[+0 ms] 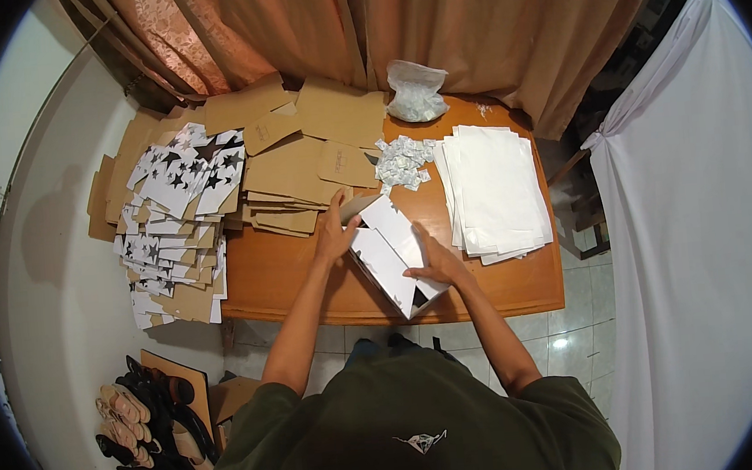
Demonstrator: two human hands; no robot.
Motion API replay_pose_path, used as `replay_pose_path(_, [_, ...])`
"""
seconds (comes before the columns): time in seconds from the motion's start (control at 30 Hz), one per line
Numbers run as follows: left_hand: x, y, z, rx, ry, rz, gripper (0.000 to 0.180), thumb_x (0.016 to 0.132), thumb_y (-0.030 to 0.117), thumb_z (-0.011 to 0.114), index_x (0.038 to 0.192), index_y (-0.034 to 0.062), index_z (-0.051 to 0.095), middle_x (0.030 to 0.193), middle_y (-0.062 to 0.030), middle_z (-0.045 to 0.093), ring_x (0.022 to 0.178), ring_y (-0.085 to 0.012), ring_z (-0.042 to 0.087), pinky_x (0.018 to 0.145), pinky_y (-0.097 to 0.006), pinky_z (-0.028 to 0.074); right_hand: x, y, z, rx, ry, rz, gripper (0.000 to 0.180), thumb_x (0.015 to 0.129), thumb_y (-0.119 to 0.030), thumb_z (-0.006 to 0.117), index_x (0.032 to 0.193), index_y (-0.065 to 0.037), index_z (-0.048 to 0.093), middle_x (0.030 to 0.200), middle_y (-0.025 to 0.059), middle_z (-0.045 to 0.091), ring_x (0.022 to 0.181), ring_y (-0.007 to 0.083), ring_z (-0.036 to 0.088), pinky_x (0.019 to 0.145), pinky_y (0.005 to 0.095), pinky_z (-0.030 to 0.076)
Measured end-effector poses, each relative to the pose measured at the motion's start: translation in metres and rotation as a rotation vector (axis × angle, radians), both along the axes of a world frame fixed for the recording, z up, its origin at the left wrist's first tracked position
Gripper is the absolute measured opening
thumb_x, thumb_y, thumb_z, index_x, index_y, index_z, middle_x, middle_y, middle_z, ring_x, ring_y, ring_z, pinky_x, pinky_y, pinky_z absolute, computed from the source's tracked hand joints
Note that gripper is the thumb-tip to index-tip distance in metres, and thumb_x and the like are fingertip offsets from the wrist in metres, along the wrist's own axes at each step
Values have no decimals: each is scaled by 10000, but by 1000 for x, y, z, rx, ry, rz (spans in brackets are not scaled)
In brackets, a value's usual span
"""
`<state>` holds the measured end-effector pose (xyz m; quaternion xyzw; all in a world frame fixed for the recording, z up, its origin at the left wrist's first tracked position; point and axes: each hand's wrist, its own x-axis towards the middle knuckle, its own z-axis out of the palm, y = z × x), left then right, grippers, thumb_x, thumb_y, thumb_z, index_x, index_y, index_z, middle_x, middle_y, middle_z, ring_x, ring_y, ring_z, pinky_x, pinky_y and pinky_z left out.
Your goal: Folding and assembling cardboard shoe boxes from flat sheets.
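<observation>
A white cardboard box (pixel 380 258) sits tilted at an angle near the front edge of the wooden table, its top flaps folded inward with a gap between them. At its far left corner my left hand (pixel 333 229) grips the box wall, next to a raised end flap. My right hand (pixel 435 259) clasps the opposite side, thumb lying across the top flap and the fingers partly hidden behind the edge. Something dark shows through the opening at the near right end; I cannot make out what it is.
Flat brown cardboard blanks (pixel 291 166) and star-printed box blanks (pixel 182 184) are stacked at the left. Small white sachets (pixel 403 162) lie in a heap beyond the box, below a clear plastic bag (pixel 418 90). White paper sheets (pixel 496 190) are piled right. Shoes (pixel 148 430) stand lower left.
</observation>
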<state>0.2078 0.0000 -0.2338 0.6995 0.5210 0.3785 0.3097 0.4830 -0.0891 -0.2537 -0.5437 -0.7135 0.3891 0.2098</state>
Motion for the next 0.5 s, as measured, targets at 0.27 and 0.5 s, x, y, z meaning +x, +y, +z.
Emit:
replay_pose_path(0.27, [-7, -21, -1, -1, 81, 137, 380, 1004, 61, 483, 1377, 18, 536, 1197, -283, 665, 1110, -432, 647, 945, -451, 504, 43, 7, -2, -19, 104, -252, 877, 859, -509, 757, 1460, 22, 403, 1392, 338, 516, 1250, 439, 561, 1042, 465, 461])
replay_pose_path(0.5, [-6, -49, 14, -6, 46, 355, 350, 1003, 53, 475, 1332, 9, 584, 1104, -310, 672, 1026, -472, 656, 869, -468, 512, 39, -19, -27, -319, 244, -681, 709, 955, -570, 606, 1334, 27, 556, 1144, 232, 648, 1053, 300, 610, 922, 365, 478])
